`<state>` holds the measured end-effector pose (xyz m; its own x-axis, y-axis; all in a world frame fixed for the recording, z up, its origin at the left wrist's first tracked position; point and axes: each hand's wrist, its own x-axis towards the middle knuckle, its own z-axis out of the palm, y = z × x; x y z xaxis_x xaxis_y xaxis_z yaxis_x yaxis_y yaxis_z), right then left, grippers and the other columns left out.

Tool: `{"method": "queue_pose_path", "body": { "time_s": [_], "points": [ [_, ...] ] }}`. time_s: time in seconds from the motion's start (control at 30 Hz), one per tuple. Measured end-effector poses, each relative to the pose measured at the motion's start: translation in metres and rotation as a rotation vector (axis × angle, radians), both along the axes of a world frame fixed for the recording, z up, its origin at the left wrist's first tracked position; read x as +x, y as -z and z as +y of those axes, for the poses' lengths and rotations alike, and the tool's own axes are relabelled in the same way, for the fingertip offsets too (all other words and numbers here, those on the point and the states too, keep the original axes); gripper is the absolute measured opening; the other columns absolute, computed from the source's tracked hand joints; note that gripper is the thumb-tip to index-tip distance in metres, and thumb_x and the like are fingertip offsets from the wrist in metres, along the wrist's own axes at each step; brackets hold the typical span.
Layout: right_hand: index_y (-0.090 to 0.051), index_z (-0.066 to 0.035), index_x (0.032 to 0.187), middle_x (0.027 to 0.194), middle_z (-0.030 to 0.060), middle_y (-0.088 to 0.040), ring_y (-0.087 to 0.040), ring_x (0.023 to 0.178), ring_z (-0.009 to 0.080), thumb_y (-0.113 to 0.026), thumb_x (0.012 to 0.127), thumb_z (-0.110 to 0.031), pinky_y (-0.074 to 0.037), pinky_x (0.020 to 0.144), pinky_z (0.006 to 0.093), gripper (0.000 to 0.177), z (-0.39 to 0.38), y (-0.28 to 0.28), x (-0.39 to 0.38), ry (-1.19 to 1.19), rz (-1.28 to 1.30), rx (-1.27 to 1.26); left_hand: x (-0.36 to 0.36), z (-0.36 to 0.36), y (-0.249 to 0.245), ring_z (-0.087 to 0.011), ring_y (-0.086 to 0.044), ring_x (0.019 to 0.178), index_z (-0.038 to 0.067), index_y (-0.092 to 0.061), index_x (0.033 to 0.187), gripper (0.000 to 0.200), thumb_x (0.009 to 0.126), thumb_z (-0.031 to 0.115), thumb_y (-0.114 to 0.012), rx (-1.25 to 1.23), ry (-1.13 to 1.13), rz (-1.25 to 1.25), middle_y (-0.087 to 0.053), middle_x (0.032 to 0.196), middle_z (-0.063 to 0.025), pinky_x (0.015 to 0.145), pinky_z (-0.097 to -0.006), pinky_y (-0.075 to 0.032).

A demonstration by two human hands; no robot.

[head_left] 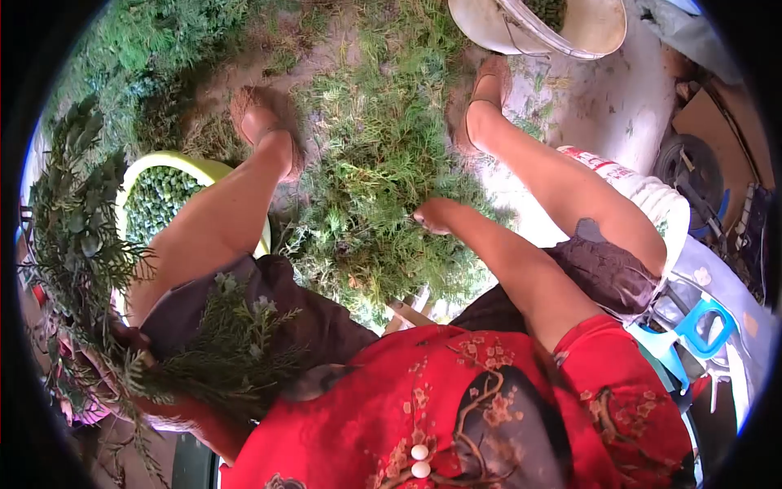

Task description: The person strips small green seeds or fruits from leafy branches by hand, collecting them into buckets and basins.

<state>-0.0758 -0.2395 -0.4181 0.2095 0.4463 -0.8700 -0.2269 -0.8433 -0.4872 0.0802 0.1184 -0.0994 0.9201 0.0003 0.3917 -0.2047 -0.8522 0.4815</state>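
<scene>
Sitting with both legs stretched out, a person in a red flowered top and dark shorts is leaning over a pile of sprigs [379,163] that is lying on the ground between the feet and spreading down toward the knees.

The right hand [436,216] is reaching to the lower right edge of this pile. Its fingers are pressed together and curled downward, with their tips touching the greenery. I cannot tell whether a sprig is being pinched between them.

The left hand [114,354] is sitting low on the left side, beside the left thigh, and is mostly buried in a leafy branch [73,220]. The branch is rising along the left edge of the view, and part of it is draping over the lap. I cannot tell how the fingers of this hand are set, because the foliage is covering them.

A green basin [213,169] is standing just beside the left leg, partly behind the knee, and it is holding small round green berries [159,200]. A white bucket [590,33] is standing beyond the right foot at the top of the view, tilted, with more green bits showing inside. A white sack [656,200] with red print is lying under the right knee. A blue chair [692,326] is showing at the right, just beside the hip.
</scene>
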Motion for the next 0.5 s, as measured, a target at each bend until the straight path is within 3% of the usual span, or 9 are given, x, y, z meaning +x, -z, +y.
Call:
{"method": "queue_pose_path", "body": {
  "time_s": [0.1, 0.27, 0.33, 0.4, 0.47, 0.5],
  "points": [
    [-0.058, -0.003, 0.086, 0.081, 0.0147, -0.062, -0.06, 0.073, 0.0284, -0.058, 0.072, -0.001, -0.046, 0.061, 0.0397, 0.014, -0.01, 0.008, -0.006, 0.126, -0.13, 0.0, 0.001, -0.005, 0.0, -0.0197, -0.063, 0.078, 0.002, -0.057, 0.111, 0.032, 0.088, 0.023, -0.047, 0.049, 0.001, -0.001, -0.064, 0.095, -0.0145, 0.067, -0.0315, -0.048],
    [-0.056, -0.005, 0.079, 0.074, 0.0123, -0.06, -0.06, 0.071, 0.0257, -0.057, 0.078, -0.007, -0.045, 0.061, 0.0376, 0.002, -0.009, 0.009, -0.01, 0.188, -0.016, 0.142, 0.003, -0.007, -0.002, -0.0185, -0.063, 0.077, 0.003, -0.06, 0.107, 0.03, 0.088, 0.021, -0.046, 0.134, 0.017, -0.013, -0.065, 0.094, -0.0128, 0.065, -0.0306, -0.048],
    [-0.054, -0.005, 0.075, 0.073, 0.01, -0.059, -0.059, 0.07, 0.0248, -0.057, 0.078, -0.008, -0.044, 0.061, 0.0376, 0.005, 0.003, -0.017, -0.003, -0.01, -0.098, 0.305, 0.005, -0.008, -0.001, -0.0181, -0.063, 0.077, 0.003, -0.061, 0.106, 0.029, 0.089, 0.021, -0.046, 0.167, 0.026, -0.02, -0.066, 0.093, -0.0121, 0.065, -0.0302, -0.048],
    [-0.059, -0.007, 0.08, 0.078, 0.0112, -0.061, -0.059, 0.074, 0.0263, -0.056, 0.077, -0.006, -0.046, 0.063, 0.0378, 0.004, 0.012, -0.011, -0.014, -0.124, -0.109, 0.274, 0.003, -0.008, -0.004, -0.0176, -0.063, 0.076, 0.003, -0.062, 0.105, 0.028, 0.089, 0.02, -0.046, 0.203, 0.032, -0.02, -0.066, 0.093, -0.0114, 0.064, -0.0299, -0.048],
    [-0.063, -0.008, 0.084, 0.084, 0.0142, -0.062, -0.06, 0.08, 0.0288, -0.051, 0.081, -0.017, -0.046, 0.069, 0.0406, 0.015, 0.021, -0.009, -0.033, -0.029, -0.278, 0.229, 0.006, -0.003, -0.005, -0.0171, -0.064, 0.076, 0.003, -0.063, 0.103, 0.028, 0.089, 0.019, -0.046, 0.252, 0.044, -0.008, -0.066, 0.092, -0.0108, 0.063, -0.0295, -0.048],
    [-0.065, -0.007, 0.087, 0.091, 0.017, -0.062, -0.059, 0.084, 0.0319, -0.042, 0.083, -0.03, -0.045, 0.075, 0.0428, 0.033, 0.023, -0.021, -0.02, -0.052, -0.076, 0.079, 0.004, -0.005, -0.006, -0.0169, -0.064, 0.076, 0.003, -0.063, 0.103, 0.027, 0.089, 0.019, -0.046, 0.28, 0.048, -0.001, -0.067, 0.092, -0.0104, 0.063, -0.0294, -0.048]
  ]
}}
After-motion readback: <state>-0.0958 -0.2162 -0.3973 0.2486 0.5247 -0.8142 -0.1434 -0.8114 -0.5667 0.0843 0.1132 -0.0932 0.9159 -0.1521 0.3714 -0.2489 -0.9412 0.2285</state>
